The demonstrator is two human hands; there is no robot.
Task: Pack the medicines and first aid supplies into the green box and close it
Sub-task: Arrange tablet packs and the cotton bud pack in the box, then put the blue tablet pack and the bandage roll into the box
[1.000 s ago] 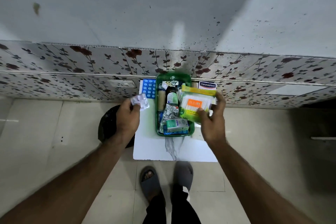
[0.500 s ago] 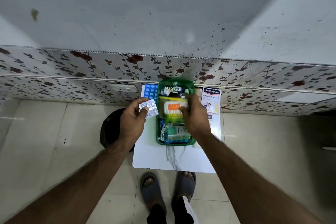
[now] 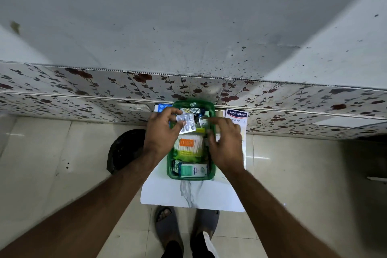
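Note:
The green box [image 3: 189, 177] stands open on a small white marble-top table [image 3: 192, 195], filled with medicines. A yellow-green pack of cotton buds [image 3: 188, 145] lies on top in the middle, and a teal medicine carton [image 3: 193, 170] lies at the near end. My left hand [image 3: 162, 132] holds a silver blister strip of tablets [image 3: 186, 122] over the far part of the box. My right hand [image 3: 226, 144] hovers over the box's right edge, fingers spread and blurred, holding nothing. A Hansaplast pack [image 3: 237, 117] lies on the table to the right.
A blue blister pack [image 3: 161, 107] lies at the table's far left corner. A black bag [image 3: 125, 148] sits on the tiled floor left of the table. A flower-patterned wall panel [image 3: 83, 88] runs close behind. My feet in slippers [image 3: 167, 228] stand in front.
My right hand has let go of the cotton bud pack, which now rests in the box. My left hand has carried the blister strip rightward over the box.

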